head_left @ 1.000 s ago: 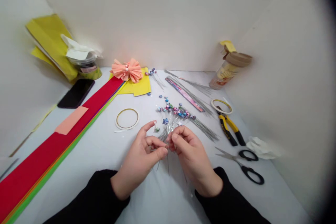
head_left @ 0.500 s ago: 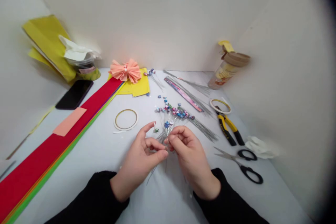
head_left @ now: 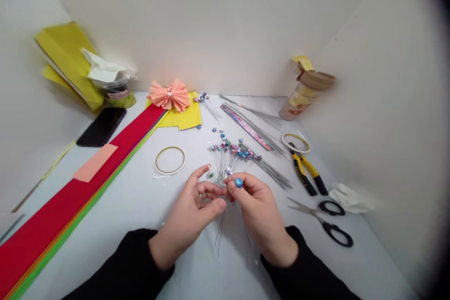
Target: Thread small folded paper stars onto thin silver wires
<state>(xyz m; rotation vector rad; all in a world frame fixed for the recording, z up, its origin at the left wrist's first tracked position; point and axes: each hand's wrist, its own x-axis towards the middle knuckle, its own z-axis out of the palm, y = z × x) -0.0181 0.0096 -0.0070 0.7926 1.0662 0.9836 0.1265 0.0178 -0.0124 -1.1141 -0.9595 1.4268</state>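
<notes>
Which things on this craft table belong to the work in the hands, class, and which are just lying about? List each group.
In the work: left hand, right hand, blue paper star, star-topped wires.

Lying about: black smartphone, yellow-handled pliers, black-handled scissors, red paper stack, tape roll.

The star (head_left: 239,183) is bright blue, and the stars on the wires (head_left: 222,161) mix blue, pink and teal against grey metal. The pleated bow (head_left: 168,96) is peach, the paper stack (head_left: 52,215) red edged with orange and green, the pliers (head_left: 303,172) yellow and black, and the sleeves (head_left: 116,262) black.
</notes>
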